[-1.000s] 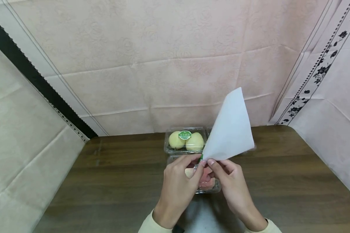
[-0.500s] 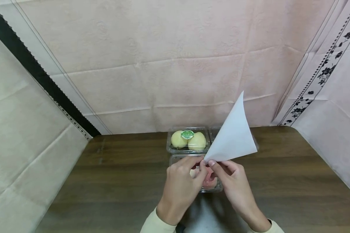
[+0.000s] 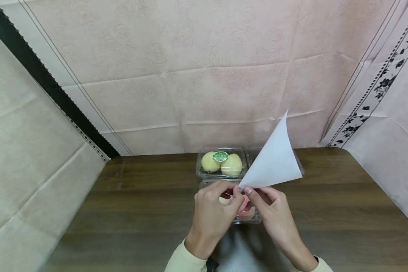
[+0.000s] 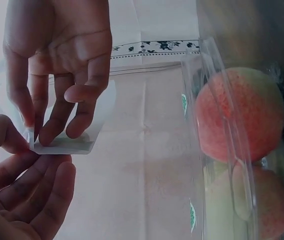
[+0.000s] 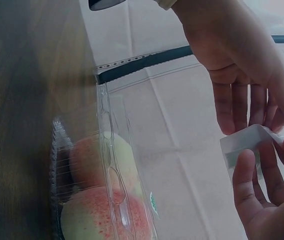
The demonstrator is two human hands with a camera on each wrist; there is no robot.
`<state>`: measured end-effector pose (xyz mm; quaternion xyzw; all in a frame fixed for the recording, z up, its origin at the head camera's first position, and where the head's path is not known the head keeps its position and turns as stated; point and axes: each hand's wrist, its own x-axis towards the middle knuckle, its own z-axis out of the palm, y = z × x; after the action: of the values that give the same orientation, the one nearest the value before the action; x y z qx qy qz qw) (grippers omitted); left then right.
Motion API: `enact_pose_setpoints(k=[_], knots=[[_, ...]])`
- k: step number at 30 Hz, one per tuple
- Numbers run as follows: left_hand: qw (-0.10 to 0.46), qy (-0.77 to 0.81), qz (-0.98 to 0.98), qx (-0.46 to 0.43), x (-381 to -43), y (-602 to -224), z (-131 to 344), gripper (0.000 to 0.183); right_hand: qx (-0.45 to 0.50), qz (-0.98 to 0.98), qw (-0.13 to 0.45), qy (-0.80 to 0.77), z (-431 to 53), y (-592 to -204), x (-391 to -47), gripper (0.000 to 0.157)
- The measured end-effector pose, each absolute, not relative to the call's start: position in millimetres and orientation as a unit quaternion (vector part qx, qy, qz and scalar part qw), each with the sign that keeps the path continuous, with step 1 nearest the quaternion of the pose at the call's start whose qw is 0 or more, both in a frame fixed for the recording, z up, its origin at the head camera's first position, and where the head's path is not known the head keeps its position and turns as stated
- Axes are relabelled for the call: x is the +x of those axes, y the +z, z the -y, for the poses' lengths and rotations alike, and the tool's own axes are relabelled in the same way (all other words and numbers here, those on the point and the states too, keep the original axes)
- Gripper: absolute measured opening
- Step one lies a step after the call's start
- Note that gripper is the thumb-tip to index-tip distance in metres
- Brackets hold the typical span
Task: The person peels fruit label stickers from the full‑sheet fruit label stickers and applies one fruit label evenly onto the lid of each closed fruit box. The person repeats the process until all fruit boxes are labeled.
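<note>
A white paper sheet [image 3: 273,162], curled to a point at the top, stands up from both hands. My left hand [image 3: 214,213] pinches its lower left corner between thumb and index finger. Close beside it, my right hand [image 3: 273,213] pinches the lower edge. In the left wrist view, the sheet's end [image 4: 64,146] is bent over at the fingertips, and a dull green patch shows through it. Below the hands lies a clear plastic box [image 3: 253,222] with peaches [image 3: 246,213], partly hidden by the fingers. The peaches [image 4: 239,115] look red and pale green from the wrist.
Behind the front box stands another clear box [image 3: 204,175] with two pale yellow-green fruits [image 3: 232,164] and a green oval label [image 3: 220,156]. A further clear box [image 3: 253,153] is mostly behind the sheet. The wooden table [image 3: 139,211] meets cloth-covered walls [image 3: 190,94].
The sheet has curled narrower and its tip has sunk a little. A green bit at the left fingertips is no longer visible. Both hands keep their pinch; the whole view shifts slightly.
</note>
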<state>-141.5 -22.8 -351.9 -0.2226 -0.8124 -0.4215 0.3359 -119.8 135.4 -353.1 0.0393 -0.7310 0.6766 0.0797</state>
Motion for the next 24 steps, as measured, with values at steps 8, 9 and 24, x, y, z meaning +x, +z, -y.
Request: enact_pose_setpoints(k=[8, 9, 24], knots=[[0.288, -0.495, 0.795, -0.201, -143.3, -350.7, 23.4, 0.01, 0.06, 0.719, 0.081, 0.687, -136.3, -354.6, -119.5, 0.024], [0.287, -0.496, 0.795, -0.199, -143.3, -350.6, 23.5, 0.01, 0.06, 0.714, 0.083, 0.692, -136.2, -354.8, -119.4, 0.023], [0.253, -0.536, 0.786, -0.176, -146.8, -352.2, 28.3, 0.004, 0.006, 0.675, 0.114, 0.729, -142.1, -347.0, -122.2, 0.023]])
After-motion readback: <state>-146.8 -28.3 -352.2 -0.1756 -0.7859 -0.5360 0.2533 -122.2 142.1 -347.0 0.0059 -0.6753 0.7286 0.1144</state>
